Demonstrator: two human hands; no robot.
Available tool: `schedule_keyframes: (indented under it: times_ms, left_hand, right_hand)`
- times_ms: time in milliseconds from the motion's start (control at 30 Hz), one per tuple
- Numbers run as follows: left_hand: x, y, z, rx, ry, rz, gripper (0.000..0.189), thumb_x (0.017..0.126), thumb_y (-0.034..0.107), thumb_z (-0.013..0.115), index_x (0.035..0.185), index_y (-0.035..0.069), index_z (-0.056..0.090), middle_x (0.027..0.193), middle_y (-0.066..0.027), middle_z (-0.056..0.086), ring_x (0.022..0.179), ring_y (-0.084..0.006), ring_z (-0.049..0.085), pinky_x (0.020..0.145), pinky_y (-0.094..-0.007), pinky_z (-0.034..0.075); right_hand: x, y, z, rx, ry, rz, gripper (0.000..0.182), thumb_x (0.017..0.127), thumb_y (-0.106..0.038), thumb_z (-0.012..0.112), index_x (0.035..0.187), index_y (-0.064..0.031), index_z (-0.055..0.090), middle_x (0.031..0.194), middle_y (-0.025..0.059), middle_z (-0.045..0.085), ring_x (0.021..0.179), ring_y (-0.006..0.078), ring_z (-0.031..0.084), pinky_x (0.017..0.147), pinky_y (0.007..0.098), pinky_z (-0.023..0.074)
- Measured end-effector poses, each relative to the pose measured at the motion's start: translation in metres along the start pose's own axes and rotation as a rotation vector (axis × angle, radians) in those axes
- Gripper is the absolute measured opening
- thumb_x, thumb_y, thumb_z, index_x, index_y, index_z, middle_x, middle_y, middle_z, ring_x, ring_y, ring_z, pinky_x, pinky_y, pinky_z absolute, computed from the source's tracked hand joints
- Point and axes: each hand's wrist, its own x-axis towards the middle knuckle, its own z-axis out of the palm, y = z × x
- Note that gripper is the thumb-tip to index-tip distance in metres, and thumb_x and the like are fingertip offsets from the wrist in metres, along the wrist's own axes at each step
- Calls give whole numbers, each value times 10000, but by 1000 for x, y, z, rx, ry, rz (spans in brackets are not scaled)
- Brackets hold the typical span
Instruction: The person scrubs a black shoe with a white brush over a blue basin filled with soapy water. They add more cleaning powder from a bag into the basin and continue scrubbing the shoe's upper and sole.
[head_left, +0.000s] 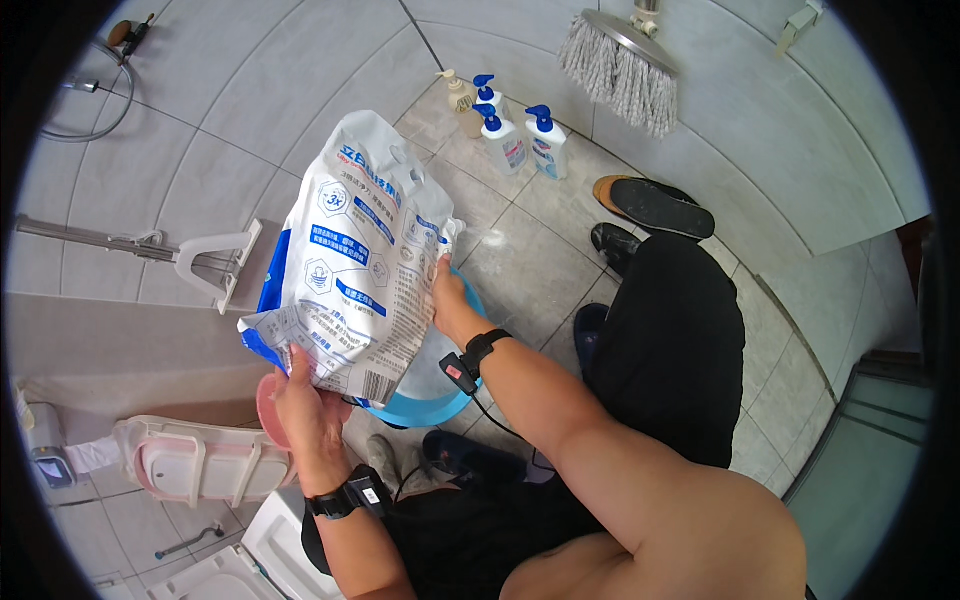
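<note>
A large white and blue plastic bag of laundry detergent (352, 270) is held up in both hands, tilted, its printed side facing me. My left hand (311, 405) grips the bag's lower left corner, the thumb on the front. My right hand (452, 296) holds the bag's right edge, and its fingers are partly hidden. Below the bag, a light blue plastic basin (420, 411) on the floor is partly covered by it; whitish contents show inside. Beside my left hand is a pink plastic bowl or basin (271, 411), mostly hidden. Both wrists wear black straps with small devices.
Several pump bottles (504, 142) stand by the wall corner. Dark shoes (660, 206) lie right of them. A mop head (622, 67) hangs on the wall. At the lower left are a folded pink and white baby bathtub (202, 461) and a toilet (274, 532).
</note>
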Motion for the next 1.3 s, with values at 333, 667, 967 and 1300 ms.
schedule_keyframes:
  times_ms: [333,667,967,1300]
  left_hand:
    - [-1,5,4,0,-1,-29,486,1084,237,588,1502,23,462,1400,-157,605,1245,-304,619,1050,-496,515]
    - [3,1,7,-17,-35,-10,494,1081,242,594,1499,12,465,1391,-159,615,1247,-303,619,1065,-482,504]
    - [2,-3,2,-33,-13,13,501,1079,231,598,1495,-13,460,1386,-162,614,1232,-300,618,1086,-485,486]
    - [-3,-4,5,-32,1,13,467,1086,226,587,1466,-25,486,1362,-160,627,1216,-300,629,1069,-477,502]
  right_hand:
    - [-2,-4,1,44,-60,-22,656,1128,-534,307,1403,21,523,1285,163,666,1103,257,699,907,406,594]
    - [5,-5,2,74,-39,-28,681,1125,-547,303,1396,23,557,1270,133,683,1101,229,695,927,377,572]
    - [-6,-12,9,38,-20,-15,658,1128,-532,307,1395,12,563,1272,138,681,1101,234,698,919,382,577]
    - [-5,-11,0,38,-28,-15,635,1126,-513,345,1434,24,488,1297,166,663,1103,275,704,888,427,600]
